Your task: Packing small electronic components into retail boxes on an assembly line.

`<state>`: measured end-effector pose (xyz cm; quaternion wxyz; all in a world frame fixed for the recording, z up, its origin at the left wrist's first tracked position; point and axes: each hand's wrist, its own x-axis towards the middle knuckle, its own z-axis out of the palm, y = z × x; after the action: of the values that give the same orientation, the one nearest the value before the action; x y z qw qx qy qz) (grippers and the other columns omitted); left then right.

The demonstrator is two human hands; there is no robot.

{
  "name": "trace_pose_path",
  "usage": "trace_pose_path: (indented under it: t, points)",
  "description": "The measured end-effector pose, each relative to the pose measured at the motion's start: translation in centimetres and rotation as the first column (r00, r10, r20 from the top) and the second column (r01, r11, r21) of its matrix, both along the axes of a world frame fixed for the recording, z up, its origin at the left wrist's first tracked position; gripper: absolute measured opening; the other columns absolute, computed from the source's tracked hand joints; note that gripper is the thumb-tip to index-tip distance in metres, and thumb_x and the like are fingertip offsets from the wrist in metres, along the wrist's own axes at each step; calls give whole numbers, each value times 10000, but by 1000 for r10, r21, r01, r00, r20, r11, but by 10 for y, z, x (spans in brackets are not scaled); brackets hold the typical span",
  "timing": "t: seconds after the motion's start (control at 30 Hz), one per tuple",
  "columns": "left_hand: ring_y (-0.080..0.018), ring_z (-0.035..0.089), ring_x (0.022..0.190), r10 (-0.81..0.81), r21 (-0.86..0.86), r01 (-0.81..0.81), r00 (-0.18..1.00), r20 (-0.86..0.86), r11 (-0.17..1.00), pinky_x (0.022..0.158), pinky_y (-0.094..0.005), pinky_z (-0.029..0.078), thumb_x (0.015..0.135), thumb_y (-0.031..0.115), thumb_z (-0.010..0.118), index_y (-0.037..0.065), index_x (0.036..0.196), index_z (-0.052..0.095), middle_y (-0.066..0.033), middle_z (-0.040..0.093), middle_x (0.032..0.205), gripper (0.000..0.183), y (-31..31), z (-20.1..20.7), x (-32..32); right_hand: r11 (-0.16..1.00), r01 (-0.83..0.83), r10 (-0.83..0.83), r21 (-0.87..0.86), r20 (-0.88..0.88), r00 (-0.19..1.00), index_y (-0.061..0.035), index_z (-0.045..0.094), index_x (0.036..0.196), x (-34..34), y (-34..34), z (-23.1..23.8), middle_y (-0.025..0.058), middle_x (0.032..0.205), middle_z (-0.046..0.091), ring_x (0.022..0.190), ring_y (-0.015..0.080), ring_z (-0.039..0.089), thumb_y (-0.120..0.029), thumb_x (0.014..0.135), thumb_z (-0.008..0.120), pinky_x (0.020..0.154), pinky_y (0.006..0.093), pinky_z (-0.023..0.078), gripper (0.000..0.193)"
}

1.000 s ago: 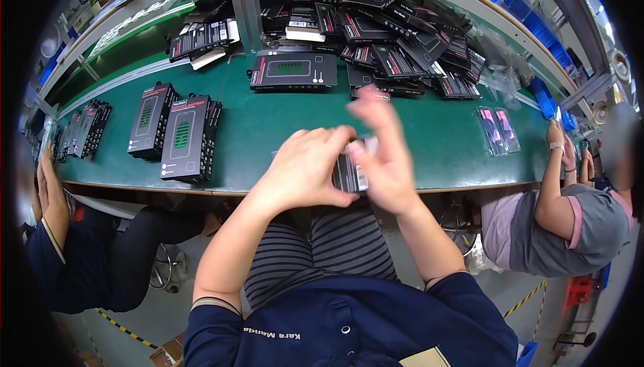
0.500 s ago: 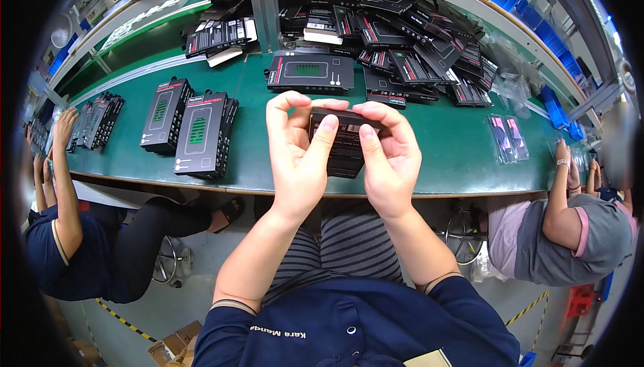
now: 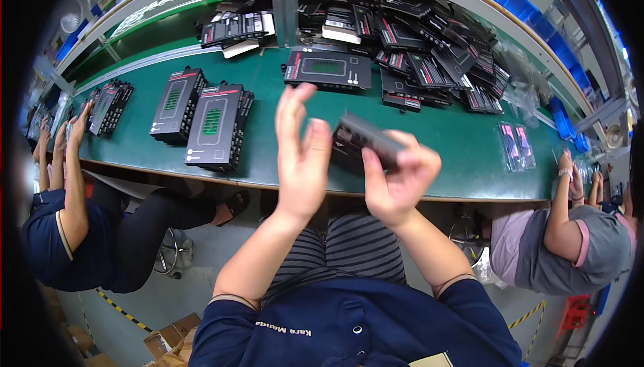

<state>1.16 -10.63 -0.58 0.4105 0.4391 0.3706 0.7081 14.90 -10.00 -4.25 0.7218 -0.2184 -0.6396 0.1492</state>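
A small dark cardboard box (image 3: pixel 361 140) is held tilted above the near part of the green bench. My right hand (image 3: pixel 400 180) grips it at its right end, thumb in front and fingers behind; the fingers are slightly blurred. My left hand (image 3: pixel 302 159) is just left of the box, upright and apart from it, with fingers spread and nothing in it. Beyond my hands a black battery box (image 3: pixel 326 70) with a green battery picture lies flat. To the left stand two stacks of the same boxes, a nearer stack (image 3: pixel 213 129) and a farther stack (image 3: pixel 176 107).
A heap of black boxes (image 3: pixel 429 65) fills the back right, beside a metal post (image 3: pixel 284 8). Clear plastic packets (image 3: pixel 515 145) lie to the right. Seated co-workers flank me, one person (image 3: pixel 64 233) at left and another person (image 3: pixel 570 246) at right.
My left hand has let go of the box and opened. The box, now in my right hand alone, has turned and tilted slightly to the right. The view has shifted a little.
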Motion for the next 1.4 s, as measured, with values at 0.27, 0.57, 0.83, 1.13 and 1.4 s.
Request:
trace_pose_path:
  t: [0.27,0.57,0.83,1.13,1.4]
  points:
    - [-215,570,1197,310,96,-302,819,-482,948,1023,-335,444,914,-37,601,-36,1443,427,-184,578,1328,558,-11,29,-112,970,-125,-121,210,857,500,-67,556,1044,-3,69,21,164,1405,511,1319,368,488,-144,715,774,1074,529,401,402]
    - [-414,454,1304,166,162,-45,141,-976,986,1090,-489,371,861,285,718,42,1290,600,-217,504,1390,508,1,27,-62,982,186,-82,23,946,315,-55,497,1376,41,59,5,160,1465,464,1396,339,395,-252,943,602,1167,542,268,487]
    - [-368,415,1372,8,-53,500,-119,-993,865,1154,-500,316,748,448,791,127,1429,482,-177,447,1476,814,-18,5,-2,804,578,-468,137,745,475,-18,694,860,208,40,17,151,952,703,938,337,656,-156,786,739,935,451,484,163]
    - [-378,652,985,-278,-247,278,78,-957,928,858,-415,521,883,236,693,20,1205,628,-213,676,1073,394,28,40,-23,447,891,-307,78,949,71,7,556,1333,281,0,-1,221,1344,582,1216,387,548,-361,966,553,1041,462,434,519]
    - [-367,426,1371,-80,-76,399,-6,-997,914,1156,-483,319,843,462,719,89,1379,535,-179,486,1443,679,32,-4,-2,589,808,-230,36,965,125,-125,438,1412,278,8,-1,129,1573,324,1448,380,290,-419,967,561,1189,518,208,547]
